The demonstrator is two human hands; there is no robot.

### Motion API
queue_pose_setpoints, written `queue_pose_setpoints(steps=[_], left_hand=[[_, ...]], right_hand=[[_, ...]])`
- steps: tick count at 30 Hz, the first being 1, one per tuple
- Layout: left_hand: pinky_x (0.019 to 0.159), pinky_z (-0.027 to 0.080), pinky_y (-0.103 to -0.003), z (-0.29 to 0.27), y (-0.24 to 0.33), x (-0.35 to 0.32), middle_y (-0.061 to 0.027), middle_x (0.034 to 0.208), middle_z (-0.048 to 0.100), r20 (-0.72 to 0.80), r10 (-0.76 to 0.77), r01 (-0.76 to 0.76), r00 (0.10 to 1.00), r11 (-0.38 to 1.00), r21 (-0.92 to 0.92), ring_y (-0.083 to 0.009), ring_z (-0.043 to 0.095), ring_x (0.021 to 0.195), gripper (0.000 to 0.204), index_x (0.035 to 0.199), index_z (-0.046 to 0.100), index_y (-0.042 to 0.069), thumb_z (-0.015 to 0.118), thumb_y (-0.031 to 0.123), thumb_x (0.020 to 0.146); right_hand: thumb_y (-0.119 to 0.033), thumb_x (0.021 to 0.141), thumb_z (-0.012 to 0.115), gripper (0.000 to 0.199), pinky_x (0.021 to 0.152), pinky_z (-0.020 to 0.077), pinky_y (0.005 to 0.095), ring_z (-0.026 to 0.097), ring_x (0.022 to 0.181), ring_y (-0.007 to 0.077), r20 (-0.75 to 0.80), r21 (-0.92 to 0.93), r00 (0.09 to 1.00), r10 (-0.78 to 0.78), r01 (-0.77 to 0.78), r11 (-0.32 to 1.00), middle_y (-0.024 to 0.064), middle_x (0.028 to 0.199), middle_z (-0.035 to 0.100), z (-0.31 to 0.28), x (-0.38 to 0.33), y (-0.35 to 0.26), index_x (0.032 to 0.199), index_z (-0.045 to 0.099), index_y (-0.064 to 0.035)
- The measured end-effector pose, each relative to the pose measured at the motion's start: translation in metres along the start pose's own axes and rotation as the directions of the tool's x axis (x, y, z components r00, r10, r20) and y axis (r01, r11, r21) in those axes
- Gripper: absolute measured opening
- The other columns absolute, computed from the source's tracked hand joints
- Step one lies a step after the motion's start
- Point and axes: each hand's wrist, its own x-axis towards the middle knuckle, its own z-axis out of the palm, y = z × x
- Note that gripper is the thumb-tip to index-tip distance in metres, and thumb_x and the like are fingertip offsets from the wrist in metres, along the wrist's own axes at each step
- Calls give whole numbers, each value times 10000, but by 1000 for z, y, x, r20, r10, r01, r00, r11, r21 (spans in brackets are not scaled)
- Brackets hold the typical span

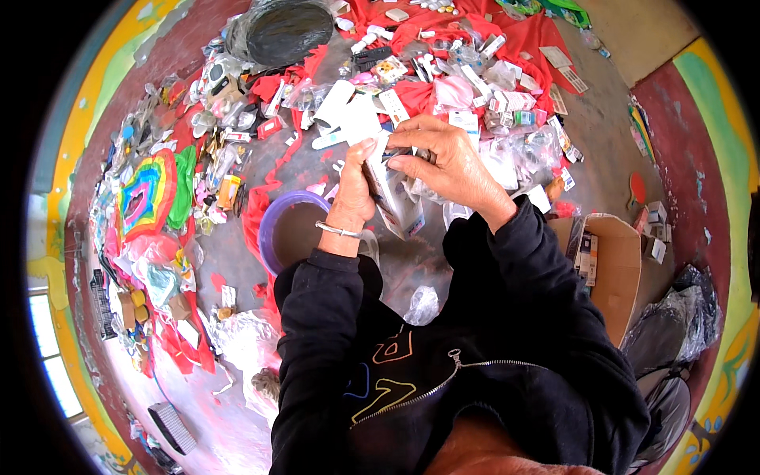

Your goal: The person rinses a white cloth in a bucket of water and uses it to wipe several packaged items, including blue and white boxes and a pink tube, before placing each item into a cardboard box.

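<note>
In front of my body a narrow white carton (396, 202) with printed sides is held upright and slightly tilted. Its side is gripped by my left hand (352, 194), thumb near the upper edge, a silvery bangle on that wrist. Over the carton's upper end, my right hand (451, 162) has thumb and forefinger curled toward each other. Something dark shows between those fingers, too small to name. Just left of and below the carton stands a purple basin (269, 226), partly hidden by my left forearm.
Heaps of mixed small goods, packets and plastic wrap lie on red cloth (538, 36) ahead and to the left. At my right stands an open cardboard box (621, 277) with small cartons inside. A black round tub (289, 36) sits at the far side. Crumpled clear plastic (423, 305) lies near my lap.
</note>
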Motion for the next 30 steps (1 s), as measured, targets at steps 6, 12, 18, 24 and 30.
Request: queue_pose_setpoints(steps=[6, 12, 18, 24, 30], left_hand=[[758, 454, -324, 3, 1, 1, -91, 908, 589, 6, 18, -18, 1000, 1000, 14, -192, 570, 833, 426, 1022, 526, 16, 507, 353, 761], [776, 454, -334, -1, 3, -1, -107, 930, 598, 43, -6, 9, 999, 997, -75, -211, 577, 849, 439, 1020, 538, -2, 488, 353, 765], [730, 479, -330, -2, 7, 1, -103, 906, 593, 136, -65, 70, 989, 997, -33, -210, 585, 818, 468, 986, 540, -2, 500, 396, 743], [758, 474, -336, -9, 2, 8, -85, 951, 575, 177, -109, 113, 978, 993, -13, -206, 576, 875, 623, 1093, 494, 24, 369, 569, 817], [789, 471, -388, -3, 4, 10, -138, 1034, 533, 82, -56, 52, 995, 997, 57, -254, 548, 939, 906, 1179, 409, 24, 310, 777, 686]], right_hand=[[-87, 665, 701, 251, 597, 444, 255, 546, 662, 112, 0, 231, 982, 187, -182, 956, 72, 847, 607, 1, -3, 6, 894, 628, -14], [-60, 629, 711, 433, 633, 445, 242, 541, 704, 95, 117, 353, 954, 275, -299, 887, 65, 878, 608, -12, 1, -7, 1044, 588, -59], [-73, 639, 709, 489, 822, 432, 295, 559, 920, 172, 287, 122, 945, 157, -199, 972, 99, 1026, 590, -12, 1, 2, 1102, 556, -35], [-127, 635, 711, 411, 721, 460, 319, 583, 802, 227, 136, 2, 990, 47, -48, 999, 120, 888, 595, -3, -2, -2, 1012, 581, -25], [-130, 652, 685, 365, 680, 467, 314, 598, 740, 241, 17, 38, 996, 91, -92, 995, 143, 834, 598, -3, -3, -1, 980, 584, -7]])
